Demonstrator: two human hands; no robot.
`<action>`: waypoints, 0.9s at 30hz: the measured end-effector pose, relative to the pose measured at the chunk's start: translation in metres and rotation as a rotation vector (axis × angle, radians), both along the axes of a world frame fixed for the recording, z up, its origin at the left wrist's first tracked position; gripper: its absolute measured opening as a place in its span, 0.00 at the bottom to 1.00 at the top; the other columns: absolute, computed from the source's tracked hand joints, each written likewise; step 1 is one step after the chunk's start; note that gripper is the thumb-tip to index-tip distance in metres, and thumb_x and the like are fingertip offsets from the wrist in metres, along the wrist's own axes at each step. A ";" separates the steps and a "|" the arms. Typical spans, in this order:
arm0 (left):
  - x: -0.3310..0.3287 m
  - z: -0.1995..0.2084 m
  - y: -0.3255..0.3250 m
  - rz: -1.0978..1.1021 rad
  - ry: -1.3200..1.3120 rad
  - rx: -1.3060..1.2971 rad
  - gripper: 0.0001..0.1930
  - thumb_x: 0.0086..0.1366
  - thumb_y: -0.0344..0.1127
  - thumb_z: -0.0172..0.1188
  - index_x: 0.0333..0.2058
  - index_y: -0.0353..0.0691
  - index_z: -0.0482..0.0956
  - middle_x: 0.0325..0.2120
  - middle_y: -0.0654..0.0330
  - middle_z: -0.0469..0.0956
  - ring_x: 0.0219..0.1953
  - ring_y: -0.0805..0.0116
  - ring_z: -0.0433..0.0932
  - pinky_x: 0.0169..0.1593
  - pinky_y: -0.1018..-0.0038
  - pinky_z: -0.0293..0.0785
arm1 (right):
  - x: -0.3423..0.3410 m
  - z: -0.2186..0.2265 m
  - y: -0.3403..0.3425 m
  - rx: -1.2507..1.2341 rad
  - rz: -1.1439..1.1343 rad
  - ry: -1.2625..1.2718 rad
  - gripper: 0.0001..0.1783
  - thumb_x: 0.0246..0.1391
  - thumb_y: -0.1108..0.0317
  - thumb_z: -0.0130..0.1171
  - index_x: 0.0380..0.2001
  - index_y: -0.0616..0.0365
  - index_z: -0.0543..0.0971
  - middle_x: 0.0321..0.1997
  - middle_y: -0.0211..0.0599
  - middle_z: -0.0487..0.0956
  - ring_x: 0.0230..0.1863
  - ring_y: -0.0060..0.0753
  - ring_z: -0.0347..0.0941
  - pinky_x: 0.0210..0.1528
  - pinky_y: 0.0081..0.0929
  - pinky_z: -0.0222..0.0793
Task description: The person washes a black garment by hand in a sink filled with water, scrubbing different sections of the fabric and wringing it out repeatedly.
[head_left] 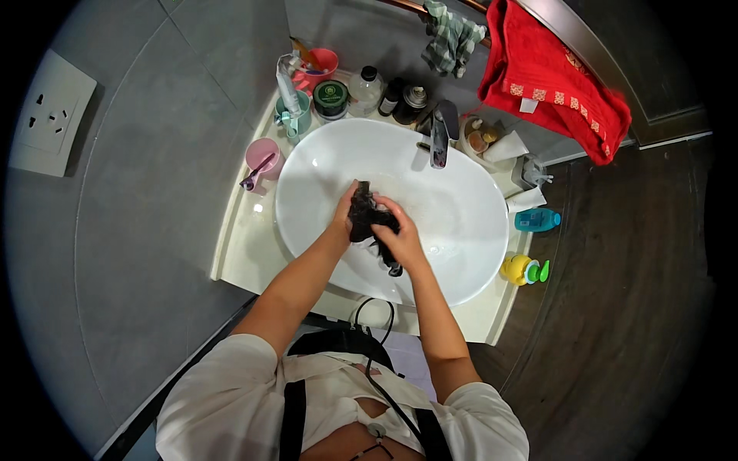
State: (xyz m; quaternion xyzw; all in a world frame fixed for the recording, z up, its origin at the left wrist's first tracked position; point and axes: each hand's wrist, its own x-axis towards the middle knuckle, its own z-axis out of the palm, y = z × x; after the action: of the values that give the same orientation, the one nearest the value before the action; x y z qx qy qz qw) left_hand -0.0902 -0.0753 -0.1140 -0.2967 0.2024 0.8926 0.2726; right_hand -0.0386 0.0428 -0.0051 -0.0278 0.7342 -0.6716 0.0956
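Note:
A dark, wet, crumpled cloth (361,215) is held between my two hands over the left half of a white oval washbasin (469,261). My left hand (344,211) grips its left side, fingers partly hidden behind it. On the other side, my right hand (401,232) has its fingers closed round the fabric, and a loose dark end hangs below. Light patches that look like suds show on the cloth. The chrome faucet (440,134) stands at the basin's back right, apart from both hands.
Along the back stand a pink cup (264,157), a green-lidded jar (331,99) and a clear bottle (366,90). A blue bottle (537,220) and a yellow pump bottle (523,270) sit at the counter's right edge. A red towel (550,84) hangs at the upper right.

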 end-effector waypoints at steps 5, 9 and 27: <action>0.015 0.057 0.007 0.030 0.115 -0.080 0.14 0.57 0.49 0.52 0.28 0.44 0.71 0.20 0.64 0.69 0.22 0.69 0.70 0.26 0.73 0.69 | 0.012 -0.035 -0.024 0.448 -0.224 0.293 0.14 0.42 0.60 0.60 0.30 0.57 0.73 0.31 0.42 0.74 0.32 0.46 0.70 0.34 0.33 0.65; 0.017 -0.001 0.016 -0.020 0.063 -0.091 0.10 0.59 0.42 0.50 0.31 0.42 0.73 0.24 0.64 0.73 0.27 0.72 0.73 0.31 0.74 0.72 | -0.008 -0.045 -0.030 0.582 -0.459 0.154 0.15 0.48 0.56 0.53 0.28 0.59 0.73 0.25 0.49 0.74 0.28 0.53 0.69 0.30 0.38 0.64; 0.003 0.002 -0.071 -0.300 1.174 -1.573 0.20 0.51 0.47 0.57 0.38 0.39 0.74 0.49 0.60 0.65 0.54 0.63 0.59 0.54 0.70 0.56 | 0.027 -0.056 0.127 1.022 0.069 0.486 0.21 0.30 0.73 0.62 0.36 0.51 0.76 0.49 0.44 0.67 0.46 0.46 0.66 0.45 0.35 0.65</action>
State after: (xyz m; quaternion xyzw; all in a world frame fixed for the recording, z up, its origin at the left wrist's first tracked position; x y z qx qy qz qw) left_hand -0.0870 -0.1467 -0.1118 0.1247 0.8753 0.4658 -0.0353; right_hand -0.0117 0.1698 -0.0616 -0.1560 0.9655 -0.2016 -0.0530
